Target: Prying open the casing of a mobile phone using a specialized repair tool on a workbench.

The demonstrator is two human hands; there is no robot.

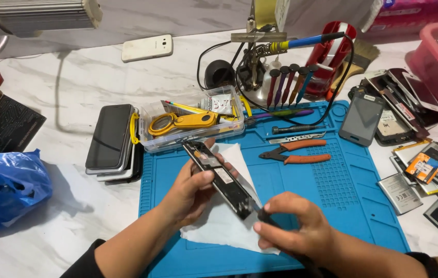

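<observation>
Gripping an opened phone (219,177) along its long edges, the left hand (190,193) holds it tilted above a white cloth (219,226) on the blue rubbery mat (353,206). Its fingers are clamped on the sides, thumb on top. The right hand (293,226) pinches a thin dark tool (266,216), fingers closed round it, its tip at the phone's lower end; what kind of tool is hard to tell. The phone looks light, stiff and thin, with bare parts showing inside, so it is likely fragile: best held by the rim, not the middle. Nearby lie orange-handled pliers (296,153), a clear plastic box (193,121), and a stack of smooth dark phones (112,141).
</observation>
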